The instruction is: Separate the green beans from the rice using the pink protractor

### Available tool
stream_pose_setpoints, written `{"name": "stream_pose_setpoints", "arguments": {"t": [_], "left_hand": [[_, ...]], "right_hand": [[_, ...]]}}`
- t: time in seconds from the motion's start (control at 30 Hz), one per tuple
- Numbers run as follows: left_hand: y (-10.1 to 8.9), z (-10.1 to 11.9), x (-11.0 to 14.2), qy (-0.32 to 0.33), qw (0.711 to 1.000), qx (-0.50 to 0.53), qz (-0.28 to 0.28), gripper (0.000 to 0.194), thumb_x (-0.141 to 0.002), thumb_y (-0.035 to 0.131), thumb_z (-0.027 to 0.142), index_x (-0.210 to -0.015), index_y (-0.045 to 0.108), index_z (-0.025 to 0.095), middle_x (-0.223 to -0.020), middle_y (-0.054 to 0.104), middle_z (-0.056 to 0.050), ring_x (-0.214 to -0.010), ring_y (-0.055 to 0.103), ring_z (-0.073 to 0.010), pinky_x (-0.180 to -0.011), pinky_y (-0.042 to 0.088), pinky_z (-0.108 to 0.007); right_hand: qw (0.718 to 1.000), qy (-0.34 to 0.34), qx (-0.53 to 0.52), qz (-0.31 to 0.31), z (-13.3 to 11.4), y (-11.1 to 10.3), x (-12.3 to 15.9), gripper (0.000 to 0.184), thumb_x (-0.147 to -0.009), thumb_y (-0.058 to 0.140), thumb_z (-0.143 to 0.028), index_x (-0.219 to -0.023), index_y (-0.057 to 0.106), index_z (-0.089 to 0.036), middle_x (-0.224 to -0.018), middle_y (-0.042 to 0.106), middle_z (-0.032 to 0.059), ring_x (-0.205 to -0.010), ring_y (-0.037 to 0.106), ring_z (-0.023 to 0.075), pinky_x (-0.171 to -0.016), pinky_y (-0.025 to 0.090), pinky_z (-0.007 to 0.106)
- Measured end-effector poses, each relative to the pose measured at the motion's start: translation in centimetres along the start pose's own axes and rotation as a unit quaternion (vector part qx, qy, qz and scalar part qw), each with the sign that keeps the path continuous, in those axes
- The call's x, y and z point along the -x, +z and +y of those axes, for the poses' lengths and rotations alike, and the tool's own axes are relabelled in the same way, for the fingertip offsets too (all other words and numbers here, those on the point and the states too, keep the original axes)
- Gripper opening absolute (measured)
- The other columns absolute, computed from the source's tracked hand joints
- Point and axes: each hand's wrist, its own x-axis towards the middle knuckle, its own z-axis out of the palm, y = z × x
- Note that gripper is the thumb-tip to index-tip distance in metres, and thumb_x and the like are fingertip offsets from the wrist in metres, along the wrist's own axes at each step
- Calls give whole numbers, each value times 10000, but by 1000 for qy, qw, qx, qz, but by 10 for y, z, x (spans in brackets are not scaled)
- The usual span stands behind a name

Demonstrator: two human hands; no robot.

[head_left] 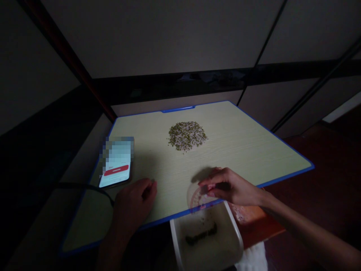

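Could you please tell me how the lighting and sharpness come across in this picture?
Head view: dim overall; the phone screen stands out bright, its upper part pixelated; the right hand casts a soft shadow on the tabletop; the clear round object it holds looks blurred.

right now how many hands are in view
2: the left hand, loosely curled near the phone, and the right hand, holding a clear dish at the table's near edge, by the white tub.
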Motion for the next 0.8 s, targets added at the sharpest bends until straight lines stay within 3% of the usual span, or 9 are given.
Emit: {"name": "stream_pose_setpoints", "arguments": {"t": [0.2,0.4,0.53,0.67,0.8], "left_hand": [[1,0,-1,13,1000,-7,2,348,-815,381,336,-497,401,195,-448,414,55,-419,393,-76,-478,273,-226],[3,-3,3,39,999,-15,17,346,-834,377,339,-519,431,207,-461,453,61,-416,435,-79,-471,307,-229],[5,-7,5,51,998,-13,19,332,-848,381,352,-564,490,219,-491,512,65,-427,486,-80,-461,337,-225],[5,-9,4,56,998,-3,12,326,-848,392,368,-587,534,233,-520,561,69,-449,528,-74,-456,372,-196],[10,-10,6,-16,1000,3,1,333,-826,419,440,-608,563,234,-522,561,40,-497,538,-106,-481,402,-199]], "right_hand": [[983,100,-106,112,17,-27,3,290,-729,637,-233,-997,688,-134,-645,610,3,-502,486,94,-448,378,215],[960,121,-65,243,38,-71,-5,327,-666,697,-318,-934,710,-131,-770,699,55,-620,587,154,-566,463,280],[955,142,-26,260,51,-96,-13,349,-648,706,-365,-927,708,-156,-801,715,60,-653,621,189,-620,490,329],[957,120,-9,263,58,-117,-29,369,-631,723,-380,-931,693,-166,-716,697,38,-635,621,185,-617,490,331],[959,92,-30,267,62,-132,-51,363,-568,767,-384,-833,684,-150,-679,686,39,-619,619,178,-608,485,320]]}}
